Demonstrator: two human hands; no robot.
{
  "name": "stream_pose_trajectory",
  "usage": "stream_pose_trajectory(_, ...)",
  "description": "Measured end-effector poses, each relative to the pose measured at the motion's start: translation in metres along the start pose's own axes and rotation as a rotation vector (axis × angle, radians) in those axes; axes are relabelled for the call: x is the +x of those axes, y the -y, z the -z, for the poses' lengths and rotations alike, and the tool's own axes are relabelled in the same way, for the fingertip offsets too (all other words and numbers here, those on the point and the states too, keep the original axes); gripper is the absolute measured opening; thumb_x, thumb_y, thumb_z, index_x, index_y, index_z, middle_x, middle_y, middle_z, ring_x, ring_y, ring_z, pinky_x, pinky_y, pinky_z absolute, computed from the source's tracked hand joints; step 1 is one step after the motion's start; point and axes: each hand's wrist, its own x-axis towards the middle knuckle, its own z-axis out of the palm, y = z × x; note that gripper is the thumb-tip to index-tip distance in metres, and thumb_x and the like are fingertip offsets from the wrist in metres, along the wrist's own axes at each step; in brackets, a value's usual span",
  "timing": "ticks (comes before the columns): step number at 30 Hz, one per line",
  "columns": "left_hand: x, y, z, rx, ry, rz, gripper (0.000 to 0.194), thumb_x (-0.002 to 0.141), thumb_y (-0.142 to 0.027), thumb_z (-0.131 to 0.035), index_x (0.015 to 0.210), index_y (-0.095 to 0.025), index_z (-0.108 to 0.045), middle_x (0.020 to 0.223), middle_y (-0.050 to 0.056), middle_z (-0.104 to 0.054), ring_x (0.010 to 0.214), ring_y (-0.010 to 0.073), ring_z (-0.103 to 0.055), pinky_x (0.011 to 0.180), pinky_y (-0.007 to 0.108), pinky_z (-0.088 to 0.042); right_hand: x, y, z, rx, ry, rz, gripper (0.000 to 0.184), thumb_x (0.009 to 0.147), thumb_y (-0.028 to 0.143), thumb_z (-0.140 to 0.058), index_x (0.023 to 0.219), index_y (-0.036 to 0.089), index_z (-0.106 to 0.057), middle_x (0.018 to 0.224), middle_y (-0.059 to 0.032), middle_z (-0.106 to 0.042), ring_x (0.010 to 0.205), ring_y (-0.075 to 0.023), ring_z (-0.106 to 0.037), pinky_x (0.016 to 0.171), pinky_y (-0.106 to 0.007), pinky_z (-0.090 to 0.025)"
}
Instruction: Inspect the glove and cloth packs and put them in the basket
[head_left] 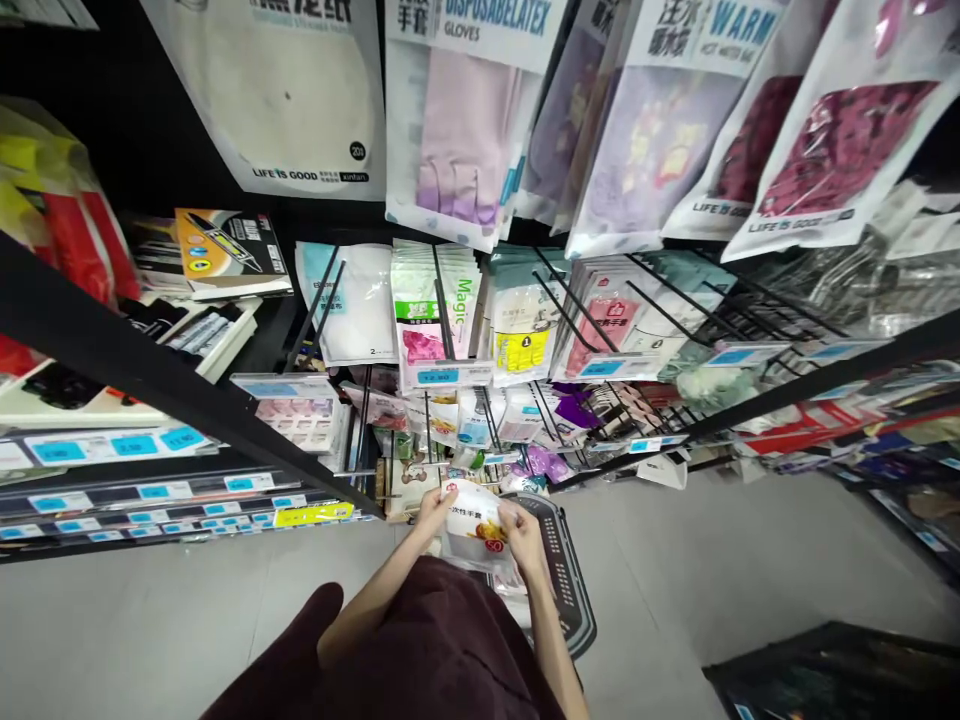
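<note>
Between my hands I hold a flat white packet of disposable gloves (472,525), with dark print, a food picture and a red round mark on its front. My left hand (433,513) pinches its left edge near the top. At the upper right corner my right hand (523,530) grips it with thumb and fingers. Just beyond and below the packet is a dark grey shopping basket (568,560), partly hidden by my right arm. Something pale lies inside the basket, mostly covered by the packet and arm.
Ahead, hanging packs of gloves (523,320) and pink glove packs (604,318) fill metal hooks with price tags. Larger latex glove bags (469,130) hang overhead. Slanting black shelf posts (187,385) flank the hooks. Grey floor (652,600) extends to the right, with a dark bin-like object (840,670) there.
</note>
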Motion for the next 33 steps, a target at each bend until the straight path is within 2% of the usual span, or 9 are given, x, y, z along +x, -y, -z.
stream_pose_trajectory(3,0.023,0.002,0.027,-0.013,0.019,0.001,0.053,0.065,-0.06,-0.072,0.087,-0.012,-0.072,0.086,0.011,-0.073,0.074,0.0223,-0.066,0.066,0.031,-0.053,0.023,-0.001,-0.03,-0.03,0.024,0.047,0.038,0.075,0.049,-0.068,0.09,0.015,-0.073,0.089,-0.0094,-0.075,0.083,-0.0275,-0.068,0.079,-0.04,-0.054)
stream_pose_trajectory(7,0.045,0.004,0.058,0.006,-0.055,-0.03,0.05,0.066,-0.057,-0.072,0.087,-0.012,-0.073,0.09,0.012,-0.074,0.083,0.024,-0.067,0.078,0.034,-0.052,0.044,-0.005,-0.067,-0.017,0.014,0.073,0.038,0.076,0.049,-0.066,0.09,0.015,-0.073,0.09,-0.0093,-0.075,0.083,-0.0265,-0.068,0.081,-0.04,-0.053)
stream_pose_trajectory(13,0.054,-0.009,0.085,0.018,-0.167,-0.113,0.039,0.065,-0.047,-0.075,0.089,-0.016,-0.074,0.097,0.01,-0.074,0.098,0.0271,-0.066,0.095,0.04,-0.047,0.053,0.005,-0.101,-0.008,0.025,0.123,0.036,0.078,0.05,-0.065,0.088,0.016,-0.074,0.09,-0.0096,-0.075,0.086,-0.0272,-0.067,0.085,-0.042,-0.052)
stream_pose_trajectory(19,0.058,-0.015,0.094,0.007,-0.243,-0.144,0.039,0.068,-0.046,-0.074,0.093,-0.016,-0.074,0.101,0.011,-0.074,0.1,0.0269,-0.066,0.096,0.041,-0.048,0.062,0.012,-0.114,-0.027,0.053,0.145,0.034,0.081,0.048,-0.063,0.094,0.019,-0.074,0.096,-0.0079,-0.075,0.093,-0.0269,-0.066,0.089,-0.043,-0.05)
stream_pose_trajectory(25,0.065,-0.011,0.092,-0.013,-0.279,-0.167,0.041,0.07,-0.048,-0.073,0.096,-0.016,-0.074,0.1,0.01,-0.074,0.098,0.0256,-0.067,0.094,0.039,-0.049,0.069,0.013,-0.118,-0.045,0.07,0.149,0.035,0.082,0.048,-0.061,0.094,0.017,-0.073,0.094,-0.0073,-0.075,0.086,-0.0254,-0.067,0.083,-0.038,-0.053)
stream_pose_trajectory(29,0.065,-0.011,0.092,-0.021,-0.275,-0.166,0.041,0.073,-0.048,-0.07,0.096,-0.015,-0.073,0.098,0.01,-0.074,0.094,0.0242,-0.067,0.089,0.036,-0.05,0.07,0.016,-0.118,-0.054,0.089,0.149,0.034,0.082,0.046,-0.061,0.097,0.017,-0.072,0.098,-0.0071,-0.075,0.092,-0.0259,-0.067,0.086,-0.038,-0.052)
stream_pose_trajectory(33,0.066,-0.016,0.093,-0.039,-0.224,-0.163,0.038,0.075,-0.048,-0.069,0.093,-0.015,-0.07,0.094,0.009,-0.074,0.088,0.0218,-0.068,0.081,0.032,-0.052,0.07,0.016,-0.119,-0.066,0.081,0.133,0.036,0.08,0.047,-0.061,0.097,0.017,-0.071,0.099,-0.0074,-0.074,0.094,-0.027,-0.066,0.089,-0.041,-0.051)
